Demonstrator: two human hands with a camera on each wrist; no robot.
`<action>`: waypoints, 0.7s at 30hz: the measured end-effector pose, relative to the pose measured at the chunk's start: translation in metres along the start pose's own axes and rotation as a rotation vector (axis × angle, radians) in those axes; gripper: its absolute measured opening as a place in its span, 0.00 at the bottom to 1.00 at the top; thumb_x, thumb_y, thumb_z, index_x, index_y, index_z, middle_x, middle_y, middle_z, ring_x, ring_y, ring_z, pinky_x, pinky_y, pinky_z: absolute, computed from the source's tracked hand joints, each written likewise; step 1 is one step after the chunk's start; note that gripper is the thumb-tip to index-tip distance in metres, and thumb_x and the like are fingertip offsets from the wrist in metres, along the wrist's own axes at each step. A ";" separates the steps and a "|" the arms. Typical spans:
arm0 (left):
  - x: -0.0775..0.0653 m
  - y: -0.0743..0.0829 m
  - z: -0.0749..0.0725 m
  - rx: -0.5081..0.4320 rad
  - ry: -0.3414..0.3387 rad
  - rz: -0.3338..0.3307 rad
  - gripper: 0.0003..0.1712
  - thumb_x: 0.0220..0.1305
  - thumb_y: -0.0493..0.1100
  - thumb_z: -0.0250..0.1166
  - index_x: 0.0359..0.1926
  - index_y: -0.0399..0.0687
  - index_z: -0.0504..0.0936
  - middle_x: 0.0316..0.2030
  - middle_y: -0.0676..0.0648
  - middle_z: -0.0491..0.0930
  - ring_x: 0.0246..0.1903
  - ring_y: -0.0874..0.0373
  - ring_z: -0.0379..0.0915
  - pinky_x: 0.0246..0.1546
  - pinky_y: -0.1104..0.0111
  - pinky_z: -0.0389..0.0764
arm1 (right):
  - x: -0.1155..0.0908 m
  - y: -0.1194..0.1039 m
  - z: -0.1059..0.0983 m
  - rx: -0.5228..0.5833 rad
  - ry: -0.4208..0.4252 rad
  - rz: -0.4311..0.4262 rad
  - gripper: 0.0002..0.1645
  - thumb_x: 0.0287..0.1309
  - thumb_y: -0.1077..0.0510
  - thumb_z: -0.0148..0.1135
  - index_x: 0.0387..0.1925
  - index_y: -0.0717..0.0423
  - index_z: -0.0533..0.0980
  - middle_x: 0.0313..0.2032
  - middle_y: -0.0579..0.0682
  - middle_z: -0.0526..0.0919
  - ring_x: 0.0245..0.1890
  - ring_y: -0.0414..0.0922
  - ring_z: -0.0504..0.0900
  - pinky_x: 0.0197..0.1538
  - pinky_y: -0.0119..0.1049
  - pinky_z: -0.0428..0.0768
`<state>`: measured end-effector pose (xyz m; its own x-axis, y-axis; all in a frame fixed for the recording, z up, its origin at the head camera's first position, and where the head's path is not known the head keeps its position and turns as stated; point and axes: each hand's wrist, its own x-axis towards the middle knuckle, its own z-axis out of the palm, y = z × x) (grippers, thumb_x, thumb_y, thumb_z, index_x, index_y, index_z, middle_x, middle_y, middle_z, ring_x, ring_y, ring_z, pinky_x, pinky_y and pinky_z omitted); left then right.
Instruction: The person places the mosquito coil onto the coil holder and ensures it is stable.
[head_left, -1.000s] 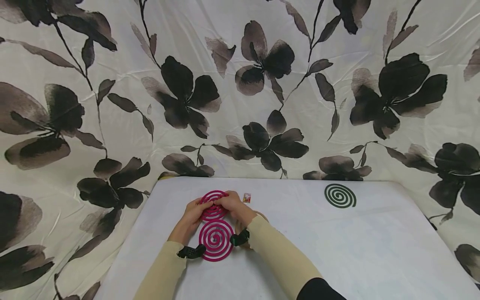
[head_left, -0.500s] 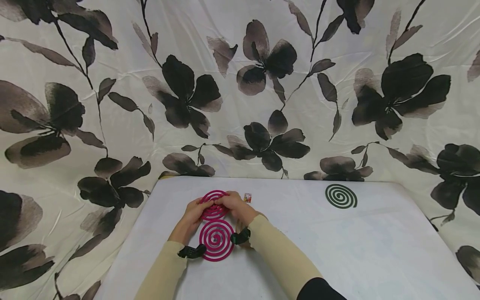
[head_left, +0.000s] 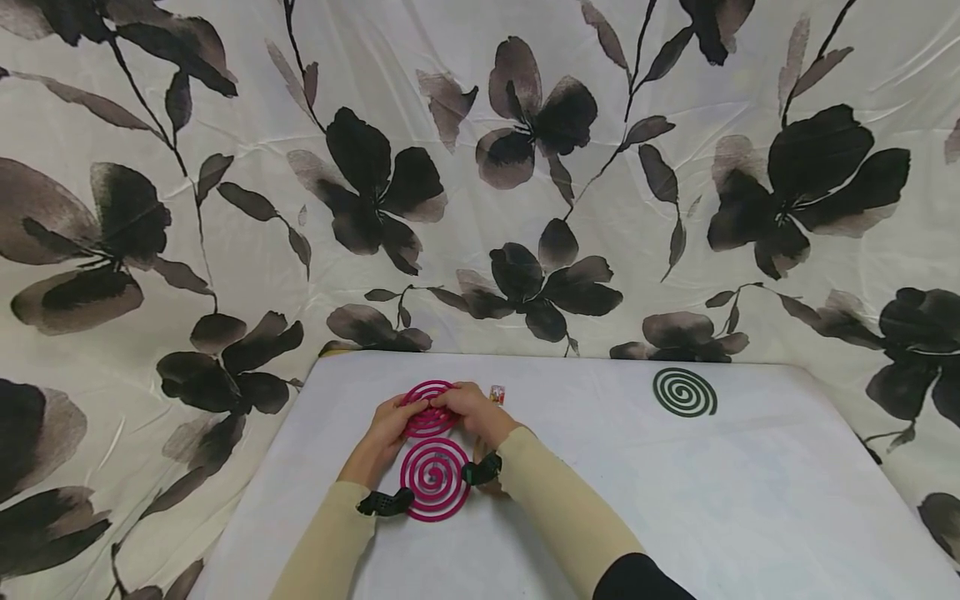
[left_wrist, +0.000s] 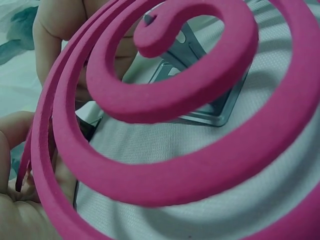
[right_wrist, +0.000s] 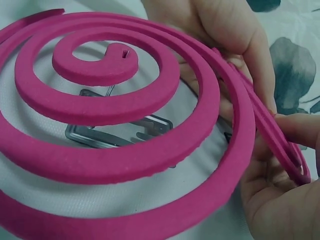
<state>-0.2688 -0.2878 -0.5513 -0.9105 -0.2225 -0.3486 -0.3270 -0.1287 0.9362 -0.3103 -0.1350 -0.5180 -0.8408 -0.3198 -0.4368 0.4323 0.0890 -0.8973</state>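
Observation:
A pink mosquito coil (head_left: 430, 416) is held between both hands near the table's back edge, tilted up. My left hand (head_left: 386, 427) grips its left side, thumb on the face. My right hand (head_left: 474, 410) pinches its upper right side, with the thumb tips meeting near the middle. Nearer to me, a second pink mosquito coil (head_left: 435, 493) is mounted above a small metal stand (left_wrist: 216, 119); the stand's tip pokes through the coil's inner end in the left wrist view. In the right wrist view the held coil (right_wrist: 281, 156) appears edge-on between the fingers.
A dark green mosquito coil (head_left: 685, 392) lies flat at the back right of the white table (head_left: 675, 500). Just beyond the right hand is a small red and yellow piece (head_left: 497, 395). Behind the table hangs a floral cloth (head_left: 450, 208).
The head view has shifted slightly, so the table and green coil appear a little further right. Both hands keep their hold on the pink mosquito coil, nearly still.

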 end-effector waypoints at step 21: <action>-0.003 0.000 0.000 0.050 0.003 0.020 0.31 0.63 0.43 0.67 0.62 0.33 0.70 0.58 0.36 0.73 0.51 0.53 0.74 0.45 0.71 0.79 | -0.001 0.007 0.000 -0.103 0.031 -0.125 0.18 0.52 0.65 0.70 0.45 0.65 0.76 0.39 0.54 0.79 0.37 0.45 0.76 0.41 0.34 0.78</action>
<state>-0.2658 -0.2868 -0.5503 -0.9159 -0.2279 -0.3303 -0.3215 -0.0758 0.9439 -0.3063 -0.1336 -0.5236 -0.8962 -0.3056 -0.3216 0.2893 0.1471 -0.9459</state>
